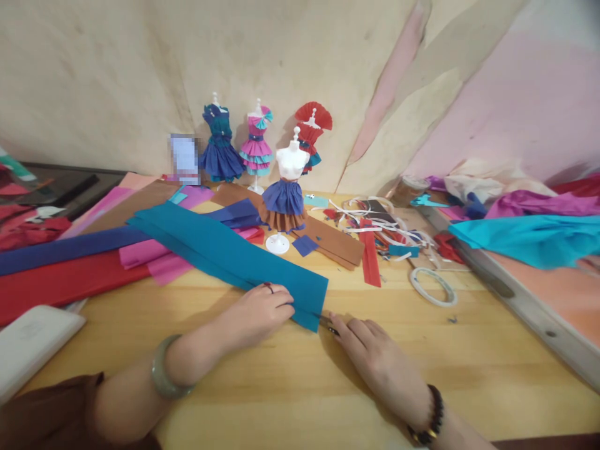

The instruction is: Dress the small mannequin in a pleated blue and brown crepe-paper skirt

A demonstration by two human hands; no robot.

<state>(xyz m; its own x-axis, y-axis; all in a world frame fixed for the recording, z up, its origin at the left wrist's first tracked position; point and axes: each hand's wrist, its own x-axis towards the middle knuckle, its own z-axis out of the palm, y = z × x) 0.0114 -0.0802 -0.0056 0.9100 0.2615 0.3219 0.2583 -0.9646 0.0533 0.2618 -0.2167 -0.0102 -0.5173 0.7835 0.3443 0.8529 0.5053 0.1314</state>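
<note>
A long folded strip of teal crepe paper (220,247) lies slantwise across the table, its near end under my left hand (265,309). The fingers of that hand are closed on the strip's lower edge, partly hidden by the paper. My right hand (370,350) grips small scissors (328,323), whose blades meet the strip's end edge near its lower corner. Most of the scissors' handles are covered by my fingers. Just behind the strip stands a white mini dress form (293,161) wearing a blue and brown ruffled skirt (284,200).
Three dressed forms, in teal and blue (218,140), pink (257,147) and red (312,134), stand by the wall. Brown paper (337,240), scraps and a white tape ring (434,287) lie right. Red paper (79,281) and a white device (37,344) are left.
</note>
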